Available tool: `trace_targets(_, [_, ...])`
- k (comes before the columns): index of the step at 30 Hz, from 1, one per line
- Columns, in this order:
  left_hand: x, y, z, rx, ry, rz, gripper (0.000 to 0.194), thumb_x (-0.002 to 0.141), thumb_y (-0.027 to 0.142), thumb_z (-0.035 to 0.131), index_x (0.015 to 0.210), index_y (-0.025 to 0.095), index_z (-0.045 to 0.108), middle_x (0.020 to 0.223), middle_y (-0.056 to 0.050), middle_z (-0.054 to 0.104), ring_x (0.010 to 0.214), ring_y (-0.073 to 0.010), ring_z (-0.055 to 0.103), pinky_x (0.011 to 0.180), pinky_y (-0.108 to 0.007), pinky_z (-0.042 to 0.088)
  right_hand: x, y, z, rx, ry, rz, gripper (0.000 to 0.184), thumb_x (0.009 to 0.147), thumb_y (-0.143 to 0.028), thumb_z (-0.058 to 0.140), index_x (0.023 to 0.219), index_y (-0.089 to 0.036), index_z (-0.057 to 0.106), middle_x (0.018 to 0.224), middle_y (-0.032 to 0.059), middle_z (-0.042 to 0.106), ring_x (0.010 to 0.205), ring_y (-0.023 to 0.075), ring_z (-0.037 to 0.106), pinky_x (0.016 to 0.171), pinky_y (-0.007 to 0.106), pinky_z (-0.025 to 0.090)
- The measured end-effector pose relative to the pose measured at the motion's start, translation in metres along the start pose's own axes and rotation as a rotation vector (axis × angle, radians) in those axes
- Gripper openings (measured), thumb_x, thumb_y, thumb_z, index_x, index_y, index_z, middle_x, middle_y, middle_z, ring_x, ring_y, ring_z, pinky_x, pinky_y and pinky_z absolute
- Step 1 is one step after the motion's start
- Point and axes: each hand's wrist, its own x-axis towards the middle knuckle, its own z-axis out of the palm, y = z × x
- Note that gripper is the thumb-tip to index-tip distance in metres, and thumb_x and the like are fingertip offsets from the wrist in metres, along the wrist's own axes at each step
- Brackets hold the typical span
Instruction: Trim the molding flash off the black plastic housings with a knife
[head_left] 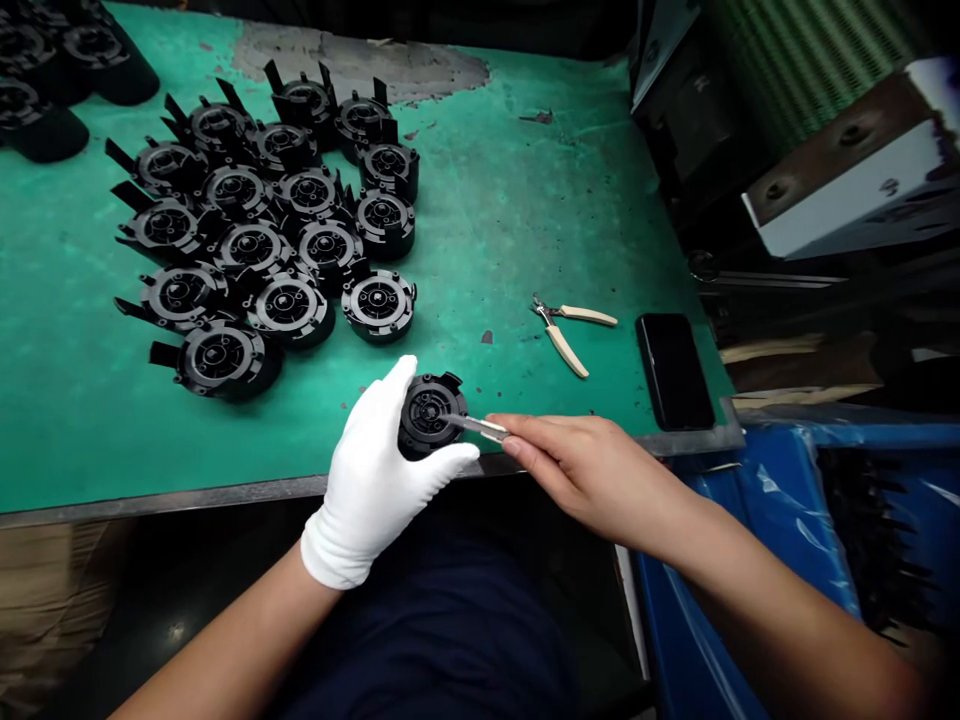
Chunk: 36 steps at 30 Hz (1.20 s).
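Note:
My left hand (375, 475), in a white glove, is wrapped round a round black plastic part (427, 410) held at the near edge of the green table (525, 200). My bare right hand (577, 465) pinches a thin metal tool (476, 425). The tool's tip touches the face of the held part near its centre. Both hands hover over the table's front edge, above my lap.
Several matching black round parts (270, 230) lie grouped on the table's left half, and more sit at the far left corner (45, 70). Cream-handled pliers (566, 330) and a black phone (673, 370) lie to the right. A blue-lined bin (825, 540) with black scraps stands at my right.

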Motion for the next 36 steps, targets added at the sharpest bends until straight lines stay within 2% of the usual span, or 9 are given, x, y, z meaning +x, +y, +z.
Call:
trace_targets(3, [0.0, -0.001, 0.001, 0.006, 0.018, 0.017, 0.096, 0.079, 0.064, 0.077, 0.155, 0.021, 0.038, 0.15, -0.015, 0.055, 0.137, -0.0331, 0.056, 0.117, -0.05, 0.045, -0.001, -0.003, 0.004, -0.06, 0.054, 0.027, 0.038, 0.108, -0.033, 0.044, 0.138, -0.023, 0.065, 0.129, 0.0074, 0.073, 0.109, 0.0257, 0.074, 0.095, 0.039, 0.06])
trace_targets(8, [-0.002, -0.001, 0.002, 0.013, 0.021, 0.013, 0.096, 0.078, 0.064, 0.078, 0.154, 0.02, 0.04, 0.147, -0.014, 0.057, 0.133, -0.0321, 0.059, 0.114, -0.047, 0.048, 0.0, -0.011, 0.007, -0.033, -0.042, 0.041, 0.04, 0.108, -0.031, 0.041, 0.139, -0.021, 0.063, 0.128, 0.009, 0.074, 0.11, 0.0271, 0.073, 0.094, 0.039, 0.057])
trace_targets(14, [-0.004, -0.001, 0.004, 0.032, 0.058, -0.012, 0.097, 0.074, 0.064, 0.08, 0.153, 0.021, 0.043, 0.144, -0.013, 0.061, 0.13, -0.0311, 0.061, 0.115, -0.046, 0.048, 0.005, -0.011, -0.011, 0.234, -0.169, 0.067, 0.03, 0.107, -0.034, 0.044, 0.117, -0.029, 0.073, 0.091, -0.0005, 0.077, 0.081, 0.0186, 0.071, 0.073, 0.028, 0.051])
trace_targets(19, [-0.011, 0.003, 0.0, -0.038, 0.072, -0.022, 0.088, 0.085, 0.054, 0.076, 0.156, 0.02, 0.038, 0.154, -0.013, 0.052, 0.14, -0.0304, 0.054, 0.12, -0.046, 0.044, 0.005, -0.028, 0.021, 0.655, 0.082, 0.202, 0.033, 0.108, -0.043, 0.043, 0.129, -0.027, 0.064, 0.077, -0.003, 0.063, 0.068, 0.0135, 0.059, 0.064, 0.025, 0.045])
trace_targets(23, [-0.033, 0.011, -0.013, -0.076, 0.026, -0.123, 0.075, 0.095, 0.039, 0.067, 0.16, 0.025, 0.031, 0.162, -0.009, 0.041, 0.149, -0.0277, 0.042, 0.126, -0.045, 0.036, 0.02, -0.045, 0.048, 0.827, 0.209, 0.14, 0.034, 0.108, -0.041, 0.045, 0.133, -0.025, 0.061, 0.087, -0.0015, 0.066, 0.065, 0.011, 0.057, 0.066, 0.025, 0.046])
trace_targets(27, [-0.063, 0.024, -0.026, -0.072, -0.081, -0.106, 0.074, 0.095, 0.031, 0.067, 0.159, 0.025, 0.031, 0.166, -0.009, 0.034, 0.153, -0.0286, 0.036, 0.127, -0.048, 0.034, 0.044, -0.036, 0.033, 0.673, 0.346, 0.103, 0.033, 0.107, -0.035, 0.047, 0.134, -0.024, 0.062, 0.09, -0.0014, 0.069, 0.073, 0.0119, 0.061, 0.071, 0.025, 0.047])
trace_targets(30, [-0.069, 0.029, -0.028, -0.078, -0.103, -0.095, 0.07, 0.094, 0.028, 0.067, 0.156, 0.023, 0.035, 0.163, -0.012, 0.037, 0.151, -0.0288, 0.038, 0.125, -0.049, 0.039, 0.048, -0.019, 0.007, 0.512, 0.255, 0.003, 0.033, 0.107, -0.032, 0.048, 0.134, -0.026, 0.066, 0.096, -0.0012, 0.073, 0.085, 0.0142, 0.067, 0.078, 0.025, 0.049])
trace_targets(33, [-0.05, 0.023, -0.026, -0.076, -0.001, -0.052, 0.071, 0.091, 0.03, 0.072, 0.153, 0.021, 0.039, 0.158, -0.013, 0.044, 0.148, -0.0288, 0.041, 0.125, -0.05, 0.037, 0.039, -0.008, -0.009, 0.307, 0.165, -0.019, 0.033, 0.107, -0.033, 0.048, 0.132, -0.029, 0.068, 0.113, -0.0017, 0.076, 0.101, 0.0169, 0.071, 0.088, 0.027, 0.051])
trace_targets(36, [-0.018, 0.006, -0.024, -0.066, 0.035, -0.03, 0.088, 0.085, 0.043, 0.078, 0.157, 0.02, 0.032, 0.16, -0.014, 0.04, 0.149, -0.03, 0.04, 0.126, -0.05, 0.036, 0.03, -0.005, -0.012, 0.058, 0.111, 0.0, 0.033, 0.106, -0.034, 0.047, 0.13, -0.029, 0.069, 0.122, -0.0007, 0.076, 0.108, 0.0216, 0.072, 0.094, 0.032, 0.052])
